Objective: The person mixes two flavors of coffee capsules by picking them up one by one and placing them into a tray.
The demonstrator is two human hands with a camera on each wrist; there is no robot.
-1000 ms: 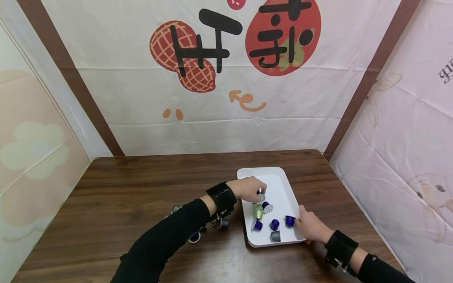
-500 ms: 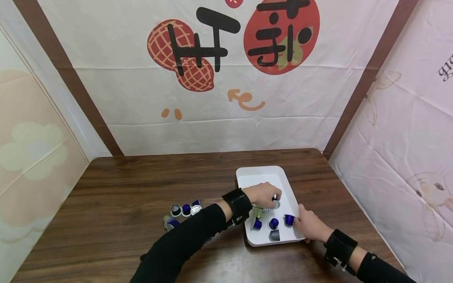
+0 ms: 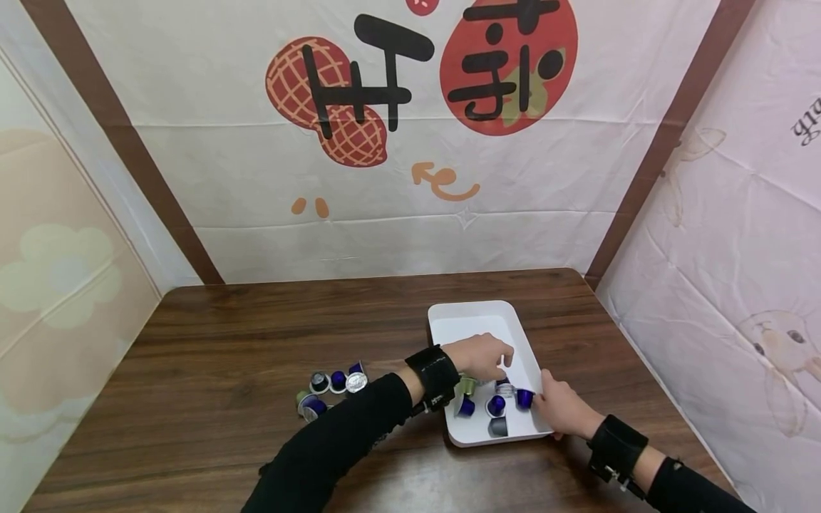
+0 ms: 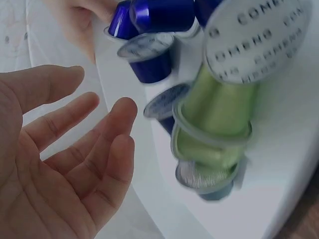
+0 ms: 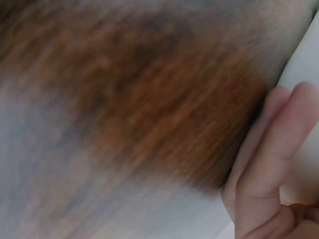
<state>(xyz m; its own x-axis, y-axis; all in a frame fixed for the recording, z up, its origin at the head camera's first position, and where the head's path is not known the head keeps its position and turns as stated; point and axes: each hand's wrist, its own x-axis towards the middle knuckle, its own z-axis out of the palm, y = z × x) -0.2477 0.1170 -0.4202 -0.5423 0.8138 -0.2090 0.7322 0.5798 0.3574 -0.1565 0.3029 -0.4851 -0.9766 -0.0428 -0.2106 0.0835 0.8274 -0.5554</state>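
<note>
A white tray (image 3: pixel 474 312) on the table holds several coffee capsules. Over its middle is my left hand (image 3: pixel 477 355), with nothing between its spread, gently bent fingers in the left wrist view. Beside those fingers lie a dark blue capsule (image 4: pixel 152 65) with a silvery lid and a stack of green capsules (image 4: pixel 222 104), under a printed lid (image 4: pixel 254 42). A grey capsule (image 3: pixel 497 427) lies at the tray's near end. On the right side, my right hand (image 3: pixel 566 406) grips the tray's rim; the right wrist view shows its bent fingers (image 5: pixel 266 159) against the white edge.
Left of the tray, a loose group of capsules (image 3: pixel 338 381), mostly blue with silver lids, lies on the brown wooden table (image 3: pixel 224 356), partly behind the left forearm. A printed white curtain (image 3: pixel 385 242) stands behind the table.
My left hand has moved right across the tray and let go of a capsule, which now lies near the other blue ones. My right hand stays at the rim.
</note>
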